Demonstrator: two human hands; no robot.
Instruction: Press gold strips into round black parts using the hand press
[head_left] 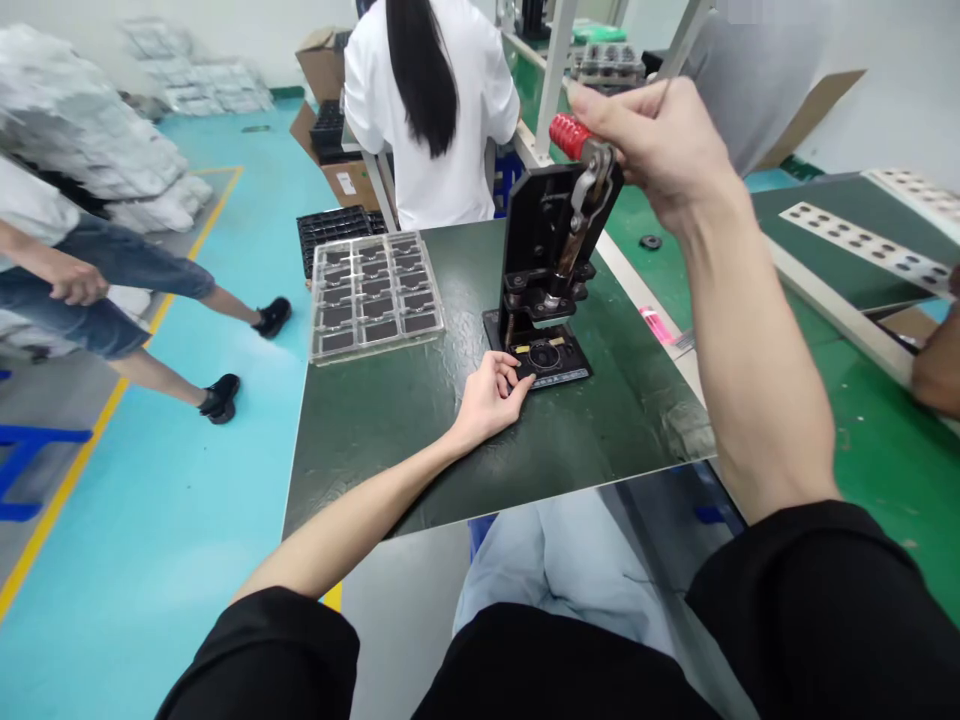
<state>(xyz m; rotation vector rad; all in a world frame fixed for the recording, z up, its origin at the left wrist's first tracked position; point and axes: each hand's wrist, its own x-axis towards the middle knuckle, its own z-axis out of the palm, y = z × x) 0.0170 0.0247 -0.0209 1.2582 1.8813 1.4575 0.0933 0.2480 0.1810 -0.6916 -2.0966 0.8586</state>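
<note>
Green tabletop (600,430), black press (529,235), right hand (667,140) around red grip (568,136), left hand (491,398) narrow below.

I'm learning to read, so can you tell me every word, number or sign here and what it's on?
No words or numbers are clear enough to read.
Pale strip on the front of the black press: marks too small and blurred.
White label on the cardboard box: too small to read.
</note>
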